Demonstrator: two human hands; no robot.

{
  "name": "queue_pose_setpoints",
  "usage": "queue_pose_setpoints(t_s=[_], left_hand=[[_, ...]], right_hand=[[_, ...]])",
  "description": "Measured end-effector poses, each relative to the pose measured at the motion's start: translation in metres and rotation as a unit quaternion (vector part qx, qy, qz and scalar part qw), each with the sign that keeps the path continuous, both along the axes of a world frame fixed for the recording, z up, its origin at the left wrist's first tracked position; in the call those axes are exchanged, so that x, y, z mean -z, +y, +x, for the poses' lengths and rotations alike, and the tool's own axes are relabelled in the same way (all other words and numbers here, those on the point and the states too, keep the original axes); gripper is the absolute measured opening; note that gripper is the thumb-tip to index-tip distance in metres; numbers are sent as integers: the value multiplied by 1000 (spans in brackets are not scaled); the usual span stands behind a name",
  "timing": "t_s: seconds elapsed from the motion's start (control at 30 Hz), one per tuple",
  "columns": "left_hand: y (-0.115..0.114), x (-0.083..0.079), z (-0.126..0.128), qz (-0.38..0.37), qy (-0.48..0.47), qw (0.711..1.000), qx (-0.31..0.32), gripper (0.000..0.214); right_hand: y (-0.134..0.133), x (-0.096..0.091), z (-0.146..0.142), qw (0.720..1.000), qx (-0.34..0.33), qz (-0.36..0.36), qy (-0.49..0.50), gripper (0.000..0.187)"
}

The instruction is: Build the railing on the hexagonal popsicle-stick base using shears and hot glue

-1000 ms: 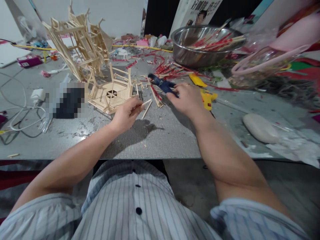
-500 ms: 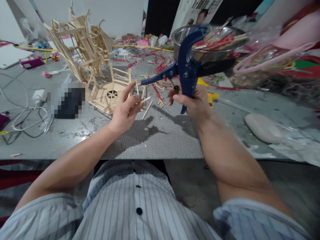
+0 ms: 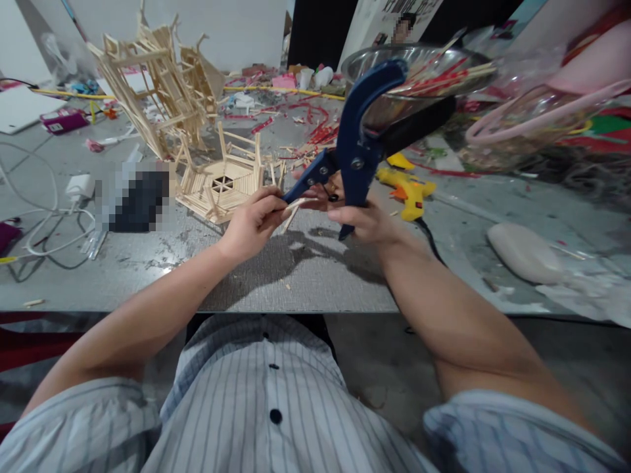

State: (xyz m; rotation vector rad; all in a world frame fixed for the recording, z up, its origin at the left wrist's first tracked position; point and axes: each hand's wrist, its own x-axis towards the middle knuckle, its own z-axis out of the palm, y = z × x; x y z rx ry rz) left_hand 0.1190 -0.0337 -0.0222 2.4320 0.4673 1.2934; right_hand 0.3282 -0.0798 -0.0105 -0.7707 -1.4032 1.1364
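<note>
My right hand (image 3: 369, 222) is wrapped around a blue pipe cutter (image 3: 353, 148), held above the table with its curved jaw end up. A thin wooden stick (image 3: 298, 203) is pinched in my left hand (image 3: 252, 222), whose fingers also meet the tip of the cutter's slim blue handle. The stick's far end reaches my right fingertips; whether they grip it I cannot tell. Behind my left hand lies a hexagonal stick platform (image 3: 200, 200) with railings and a round latticed centre. Loose cut sticks (image 3: 290, 220) lie just beyond the hands.
A tall stick structure (image 3: 162, 98) stands at the back left. On the right are a yellow glue gun (image 3: 414, 195), a metal bowl (image 3: 362, 62) of sticks and a pale rounded object (image 3: 525, 253). White cables (image 3: 34, 226) and a charger (image 3: 79, 188) lie left.
My right hand has moved left and slightly down with the pipe cutter, tilting it. My left fingers, one of them raised before, have closed at the handle's tip. The glue gun has come into fuller view.
</note>
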Motion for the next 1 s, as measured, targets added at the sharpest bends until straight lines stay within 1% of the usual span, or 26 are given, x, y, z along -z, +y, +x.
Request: queue_pose_setpoints(t_s=[0.1, 0.17, 0.23, 0.27, 0.33, 0.4, 0.47, 0.57, 0.63, 0.8, 0.9, 1.0], left_hand=[[-2, 3, 2, -49, -6, 998, 26, 28], [-3, 5, 4, -96, 2, 994, 51, 31], [-4, 5, 4, -125, 10, 989, 71, 31], [-4, 5, 4, -128, 10, 989, 71, 29], [-2, 4, 3, -111, -8, 993, 50, 25], [1, 3, 2, -84, -40, 996, 16, 20], [5, 2, 0, -59, -72, 995, -17, 15], [9, 1, -2, -40, -89, 994, -58, 15], [10, 0, -3, -34, -90, 993, -71, 17], [11, 0, -5, -37, -80, 992, -93, 28], [11, 1, -6, -39, -76, 992, -90, 32], [12, 2, -6, -52, -73, 993, -73, 32]], right_hand=[[-1, -2, -6, 998, -61, -17, -10, 30], [-2, -4, -9, 997, -65, -28, -20, 31], [-3, -5, -8, 998, -40, -26, -37, 31], [-3, -5, -7, 998, -16, -15, -52, 30], [-2, -4, -2, 993, 56, 22, -105, 25], [0, -3, 5, 971, 141, 70, -178, 22], [3, -2, 12, 935, 208, 116, -263, 28], [10, 1, 19, 880, 243, 155, -377, 43], [13, 5, 21, 859, 247, 159, -420, 51], [18, 13, 24, 836, 245, 155, -466, 59], [18, 13, 23, 833, 241, 158, -472, 56], [16, 11, 21, 835, 230, 152, -477, 54]])
